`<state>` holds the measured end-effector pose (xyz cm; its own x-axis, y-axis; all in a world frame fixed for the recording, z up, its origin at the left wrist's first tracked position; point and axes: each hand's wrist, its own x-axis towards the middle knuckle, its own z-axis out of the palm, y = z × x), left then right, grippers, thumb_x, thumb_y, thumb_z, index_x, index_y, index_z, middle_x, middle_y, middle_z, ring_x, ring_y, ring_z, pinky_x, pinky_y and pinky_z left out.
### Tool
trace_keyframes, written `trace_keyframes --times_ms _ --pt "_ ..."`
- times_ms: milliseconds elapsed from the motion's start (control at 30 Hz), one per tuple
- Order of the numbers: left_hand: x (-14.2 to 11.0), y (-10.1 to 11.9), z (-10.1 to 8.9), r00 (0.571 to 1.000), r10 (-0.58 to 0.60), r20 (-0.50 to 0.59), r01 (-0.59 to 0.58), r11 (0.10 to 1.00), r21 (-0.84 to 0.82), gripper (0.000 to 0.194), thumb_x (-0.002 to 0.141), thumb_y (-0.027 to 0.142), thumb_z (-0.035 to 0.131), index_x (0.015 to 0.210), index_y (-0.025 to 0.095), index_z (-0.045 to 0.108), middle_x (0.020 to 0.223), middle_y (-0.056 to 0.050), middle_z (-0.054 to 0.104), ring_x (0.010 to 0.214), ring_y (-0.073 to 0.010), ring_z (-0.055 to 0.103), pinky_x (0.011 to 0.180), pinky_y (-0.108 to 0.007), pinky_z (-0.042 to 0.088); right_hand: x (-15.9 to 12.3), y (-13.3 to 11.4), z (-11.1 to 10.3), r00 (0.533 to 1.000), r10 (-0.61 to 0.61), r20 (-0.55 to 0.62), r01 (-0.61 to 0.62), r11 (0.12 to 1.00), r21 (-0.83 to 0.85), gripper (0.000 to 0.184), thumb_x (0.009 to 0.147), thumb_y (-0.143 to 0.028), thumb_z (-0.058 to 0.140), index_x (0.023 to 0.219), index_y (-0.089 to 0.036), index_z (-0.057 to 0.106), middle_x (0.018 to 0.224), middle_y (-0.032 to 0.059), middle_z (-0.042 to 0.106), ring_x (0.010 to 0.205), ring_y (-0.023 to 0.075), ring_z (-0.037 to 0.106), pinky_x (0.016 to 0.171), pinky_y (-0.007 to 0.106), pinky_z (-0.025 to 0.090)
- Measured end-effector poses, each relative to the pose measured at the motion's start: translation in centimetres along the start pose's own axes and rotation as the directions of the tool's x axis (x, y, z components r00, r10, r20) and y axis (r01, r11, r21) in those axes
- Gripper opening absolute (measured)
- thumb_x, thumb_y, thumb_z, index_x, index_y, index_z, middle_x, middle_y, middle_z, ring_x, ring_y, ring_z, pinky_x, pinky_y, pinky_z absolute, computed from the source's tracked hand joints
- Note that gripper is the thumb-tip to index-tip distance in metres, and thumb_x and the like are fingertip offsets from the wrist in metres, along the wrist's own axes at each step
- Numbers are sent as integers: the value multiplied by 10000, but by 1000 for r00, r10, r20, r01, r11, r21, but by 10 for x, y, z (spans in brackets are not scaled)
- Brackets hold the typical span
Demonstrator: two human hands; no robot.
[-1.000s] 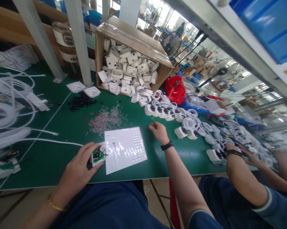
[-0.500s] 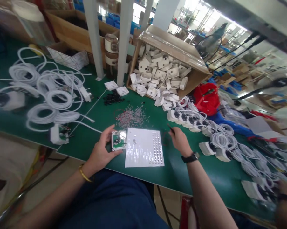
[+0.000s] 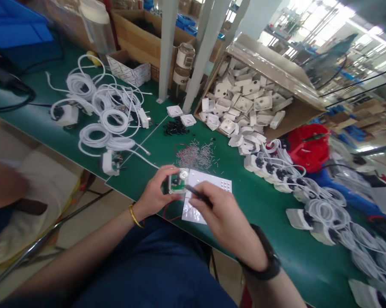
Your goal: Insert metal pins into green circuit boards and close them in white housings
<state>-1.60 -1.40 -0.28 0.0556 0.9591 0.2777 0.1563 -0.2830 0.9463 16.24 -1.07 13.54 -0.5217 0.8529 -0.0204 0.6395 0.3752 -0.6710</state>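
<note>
A small white case (image 3: pixel 177 184) sits at the frame's centre.
Left hand (image 3: pixel 154 191): fingers grasp its edges; right hand (image 3: pixel 226 216): fingers clench a dark tool (image 3: pixel 197 193) above a white sheet (image 3: pixel 208 176).

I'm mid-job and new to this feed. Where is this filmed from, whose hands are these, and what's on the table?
There is no machine: a person works bare-handed, and the single view comes from a camera on their head, looking forward and down. The left hand holds a small white housing with a green circuit board inside. The right hand grips a slim dark tool, its tip close to the housing; I can't tell whether they touch. On the green table lie a white sheet, a pile of small pins, black pieces and coiled white cables. Farther back, a carton holds white casings.
</note>
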Motion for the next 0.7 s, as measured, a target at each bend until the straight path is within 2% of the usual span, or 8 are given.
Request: trace_keyframes --times_ms 100,167,400,567,700 --pt "-2 -2 -2 1000 18 -16 -18 999 -29 585 701 402 755 1206 232 512 1270 -124 483 1205 -289 483 1040 -458 394 17 3 28 1000 27 3 -27 1000 8 70 878 -178 519 816 -208 531 762 17 610 656 157 524 598 256 356" --pt "-4 -3 -3 999 9 -31 -11 999 -49 593 682 383 776 1193 242 511 1267 -110 485 1198 -278 491 1043 -458 389 27 7 35 999 41 -27 -41 999 7 61 877 -157 506 849 -200 538 803 31 625 688 165 539 620 264 356" --pt "-5 -5 -7 1000 -15 -14 14 998 -65 619 646 410 794 1184 249 534 1270 -115 488 1222 -293 471 1055 -474 378 36 10 27 992 46 -120 -46 999 0 81 873 -194 513 796 -197 538 715 10 594 615 143 502 572 251 321" --pt "-3 -2 -8 999 52 1 -52 997 -59 576 658 368 794 1159 251 535 1252 -112 494 1214 -291 476 1043 -484 384 39 13 34 986 104 -127 -101 994 27 106 864 -201 516 758 -199 521 674 -1 561 597 143 490 557 253 313" --pt "-1 1 -10 996 88 22 -88 996 -24 586 659 330 800 1175 254 533 1244 -111 505 1208 -292 477 1031 -490 392 42 22 35 978 71 -197 -75 997 -11 81 838 -184 519 758 -196 519 756 22 552 680 160 509 611 262 345"
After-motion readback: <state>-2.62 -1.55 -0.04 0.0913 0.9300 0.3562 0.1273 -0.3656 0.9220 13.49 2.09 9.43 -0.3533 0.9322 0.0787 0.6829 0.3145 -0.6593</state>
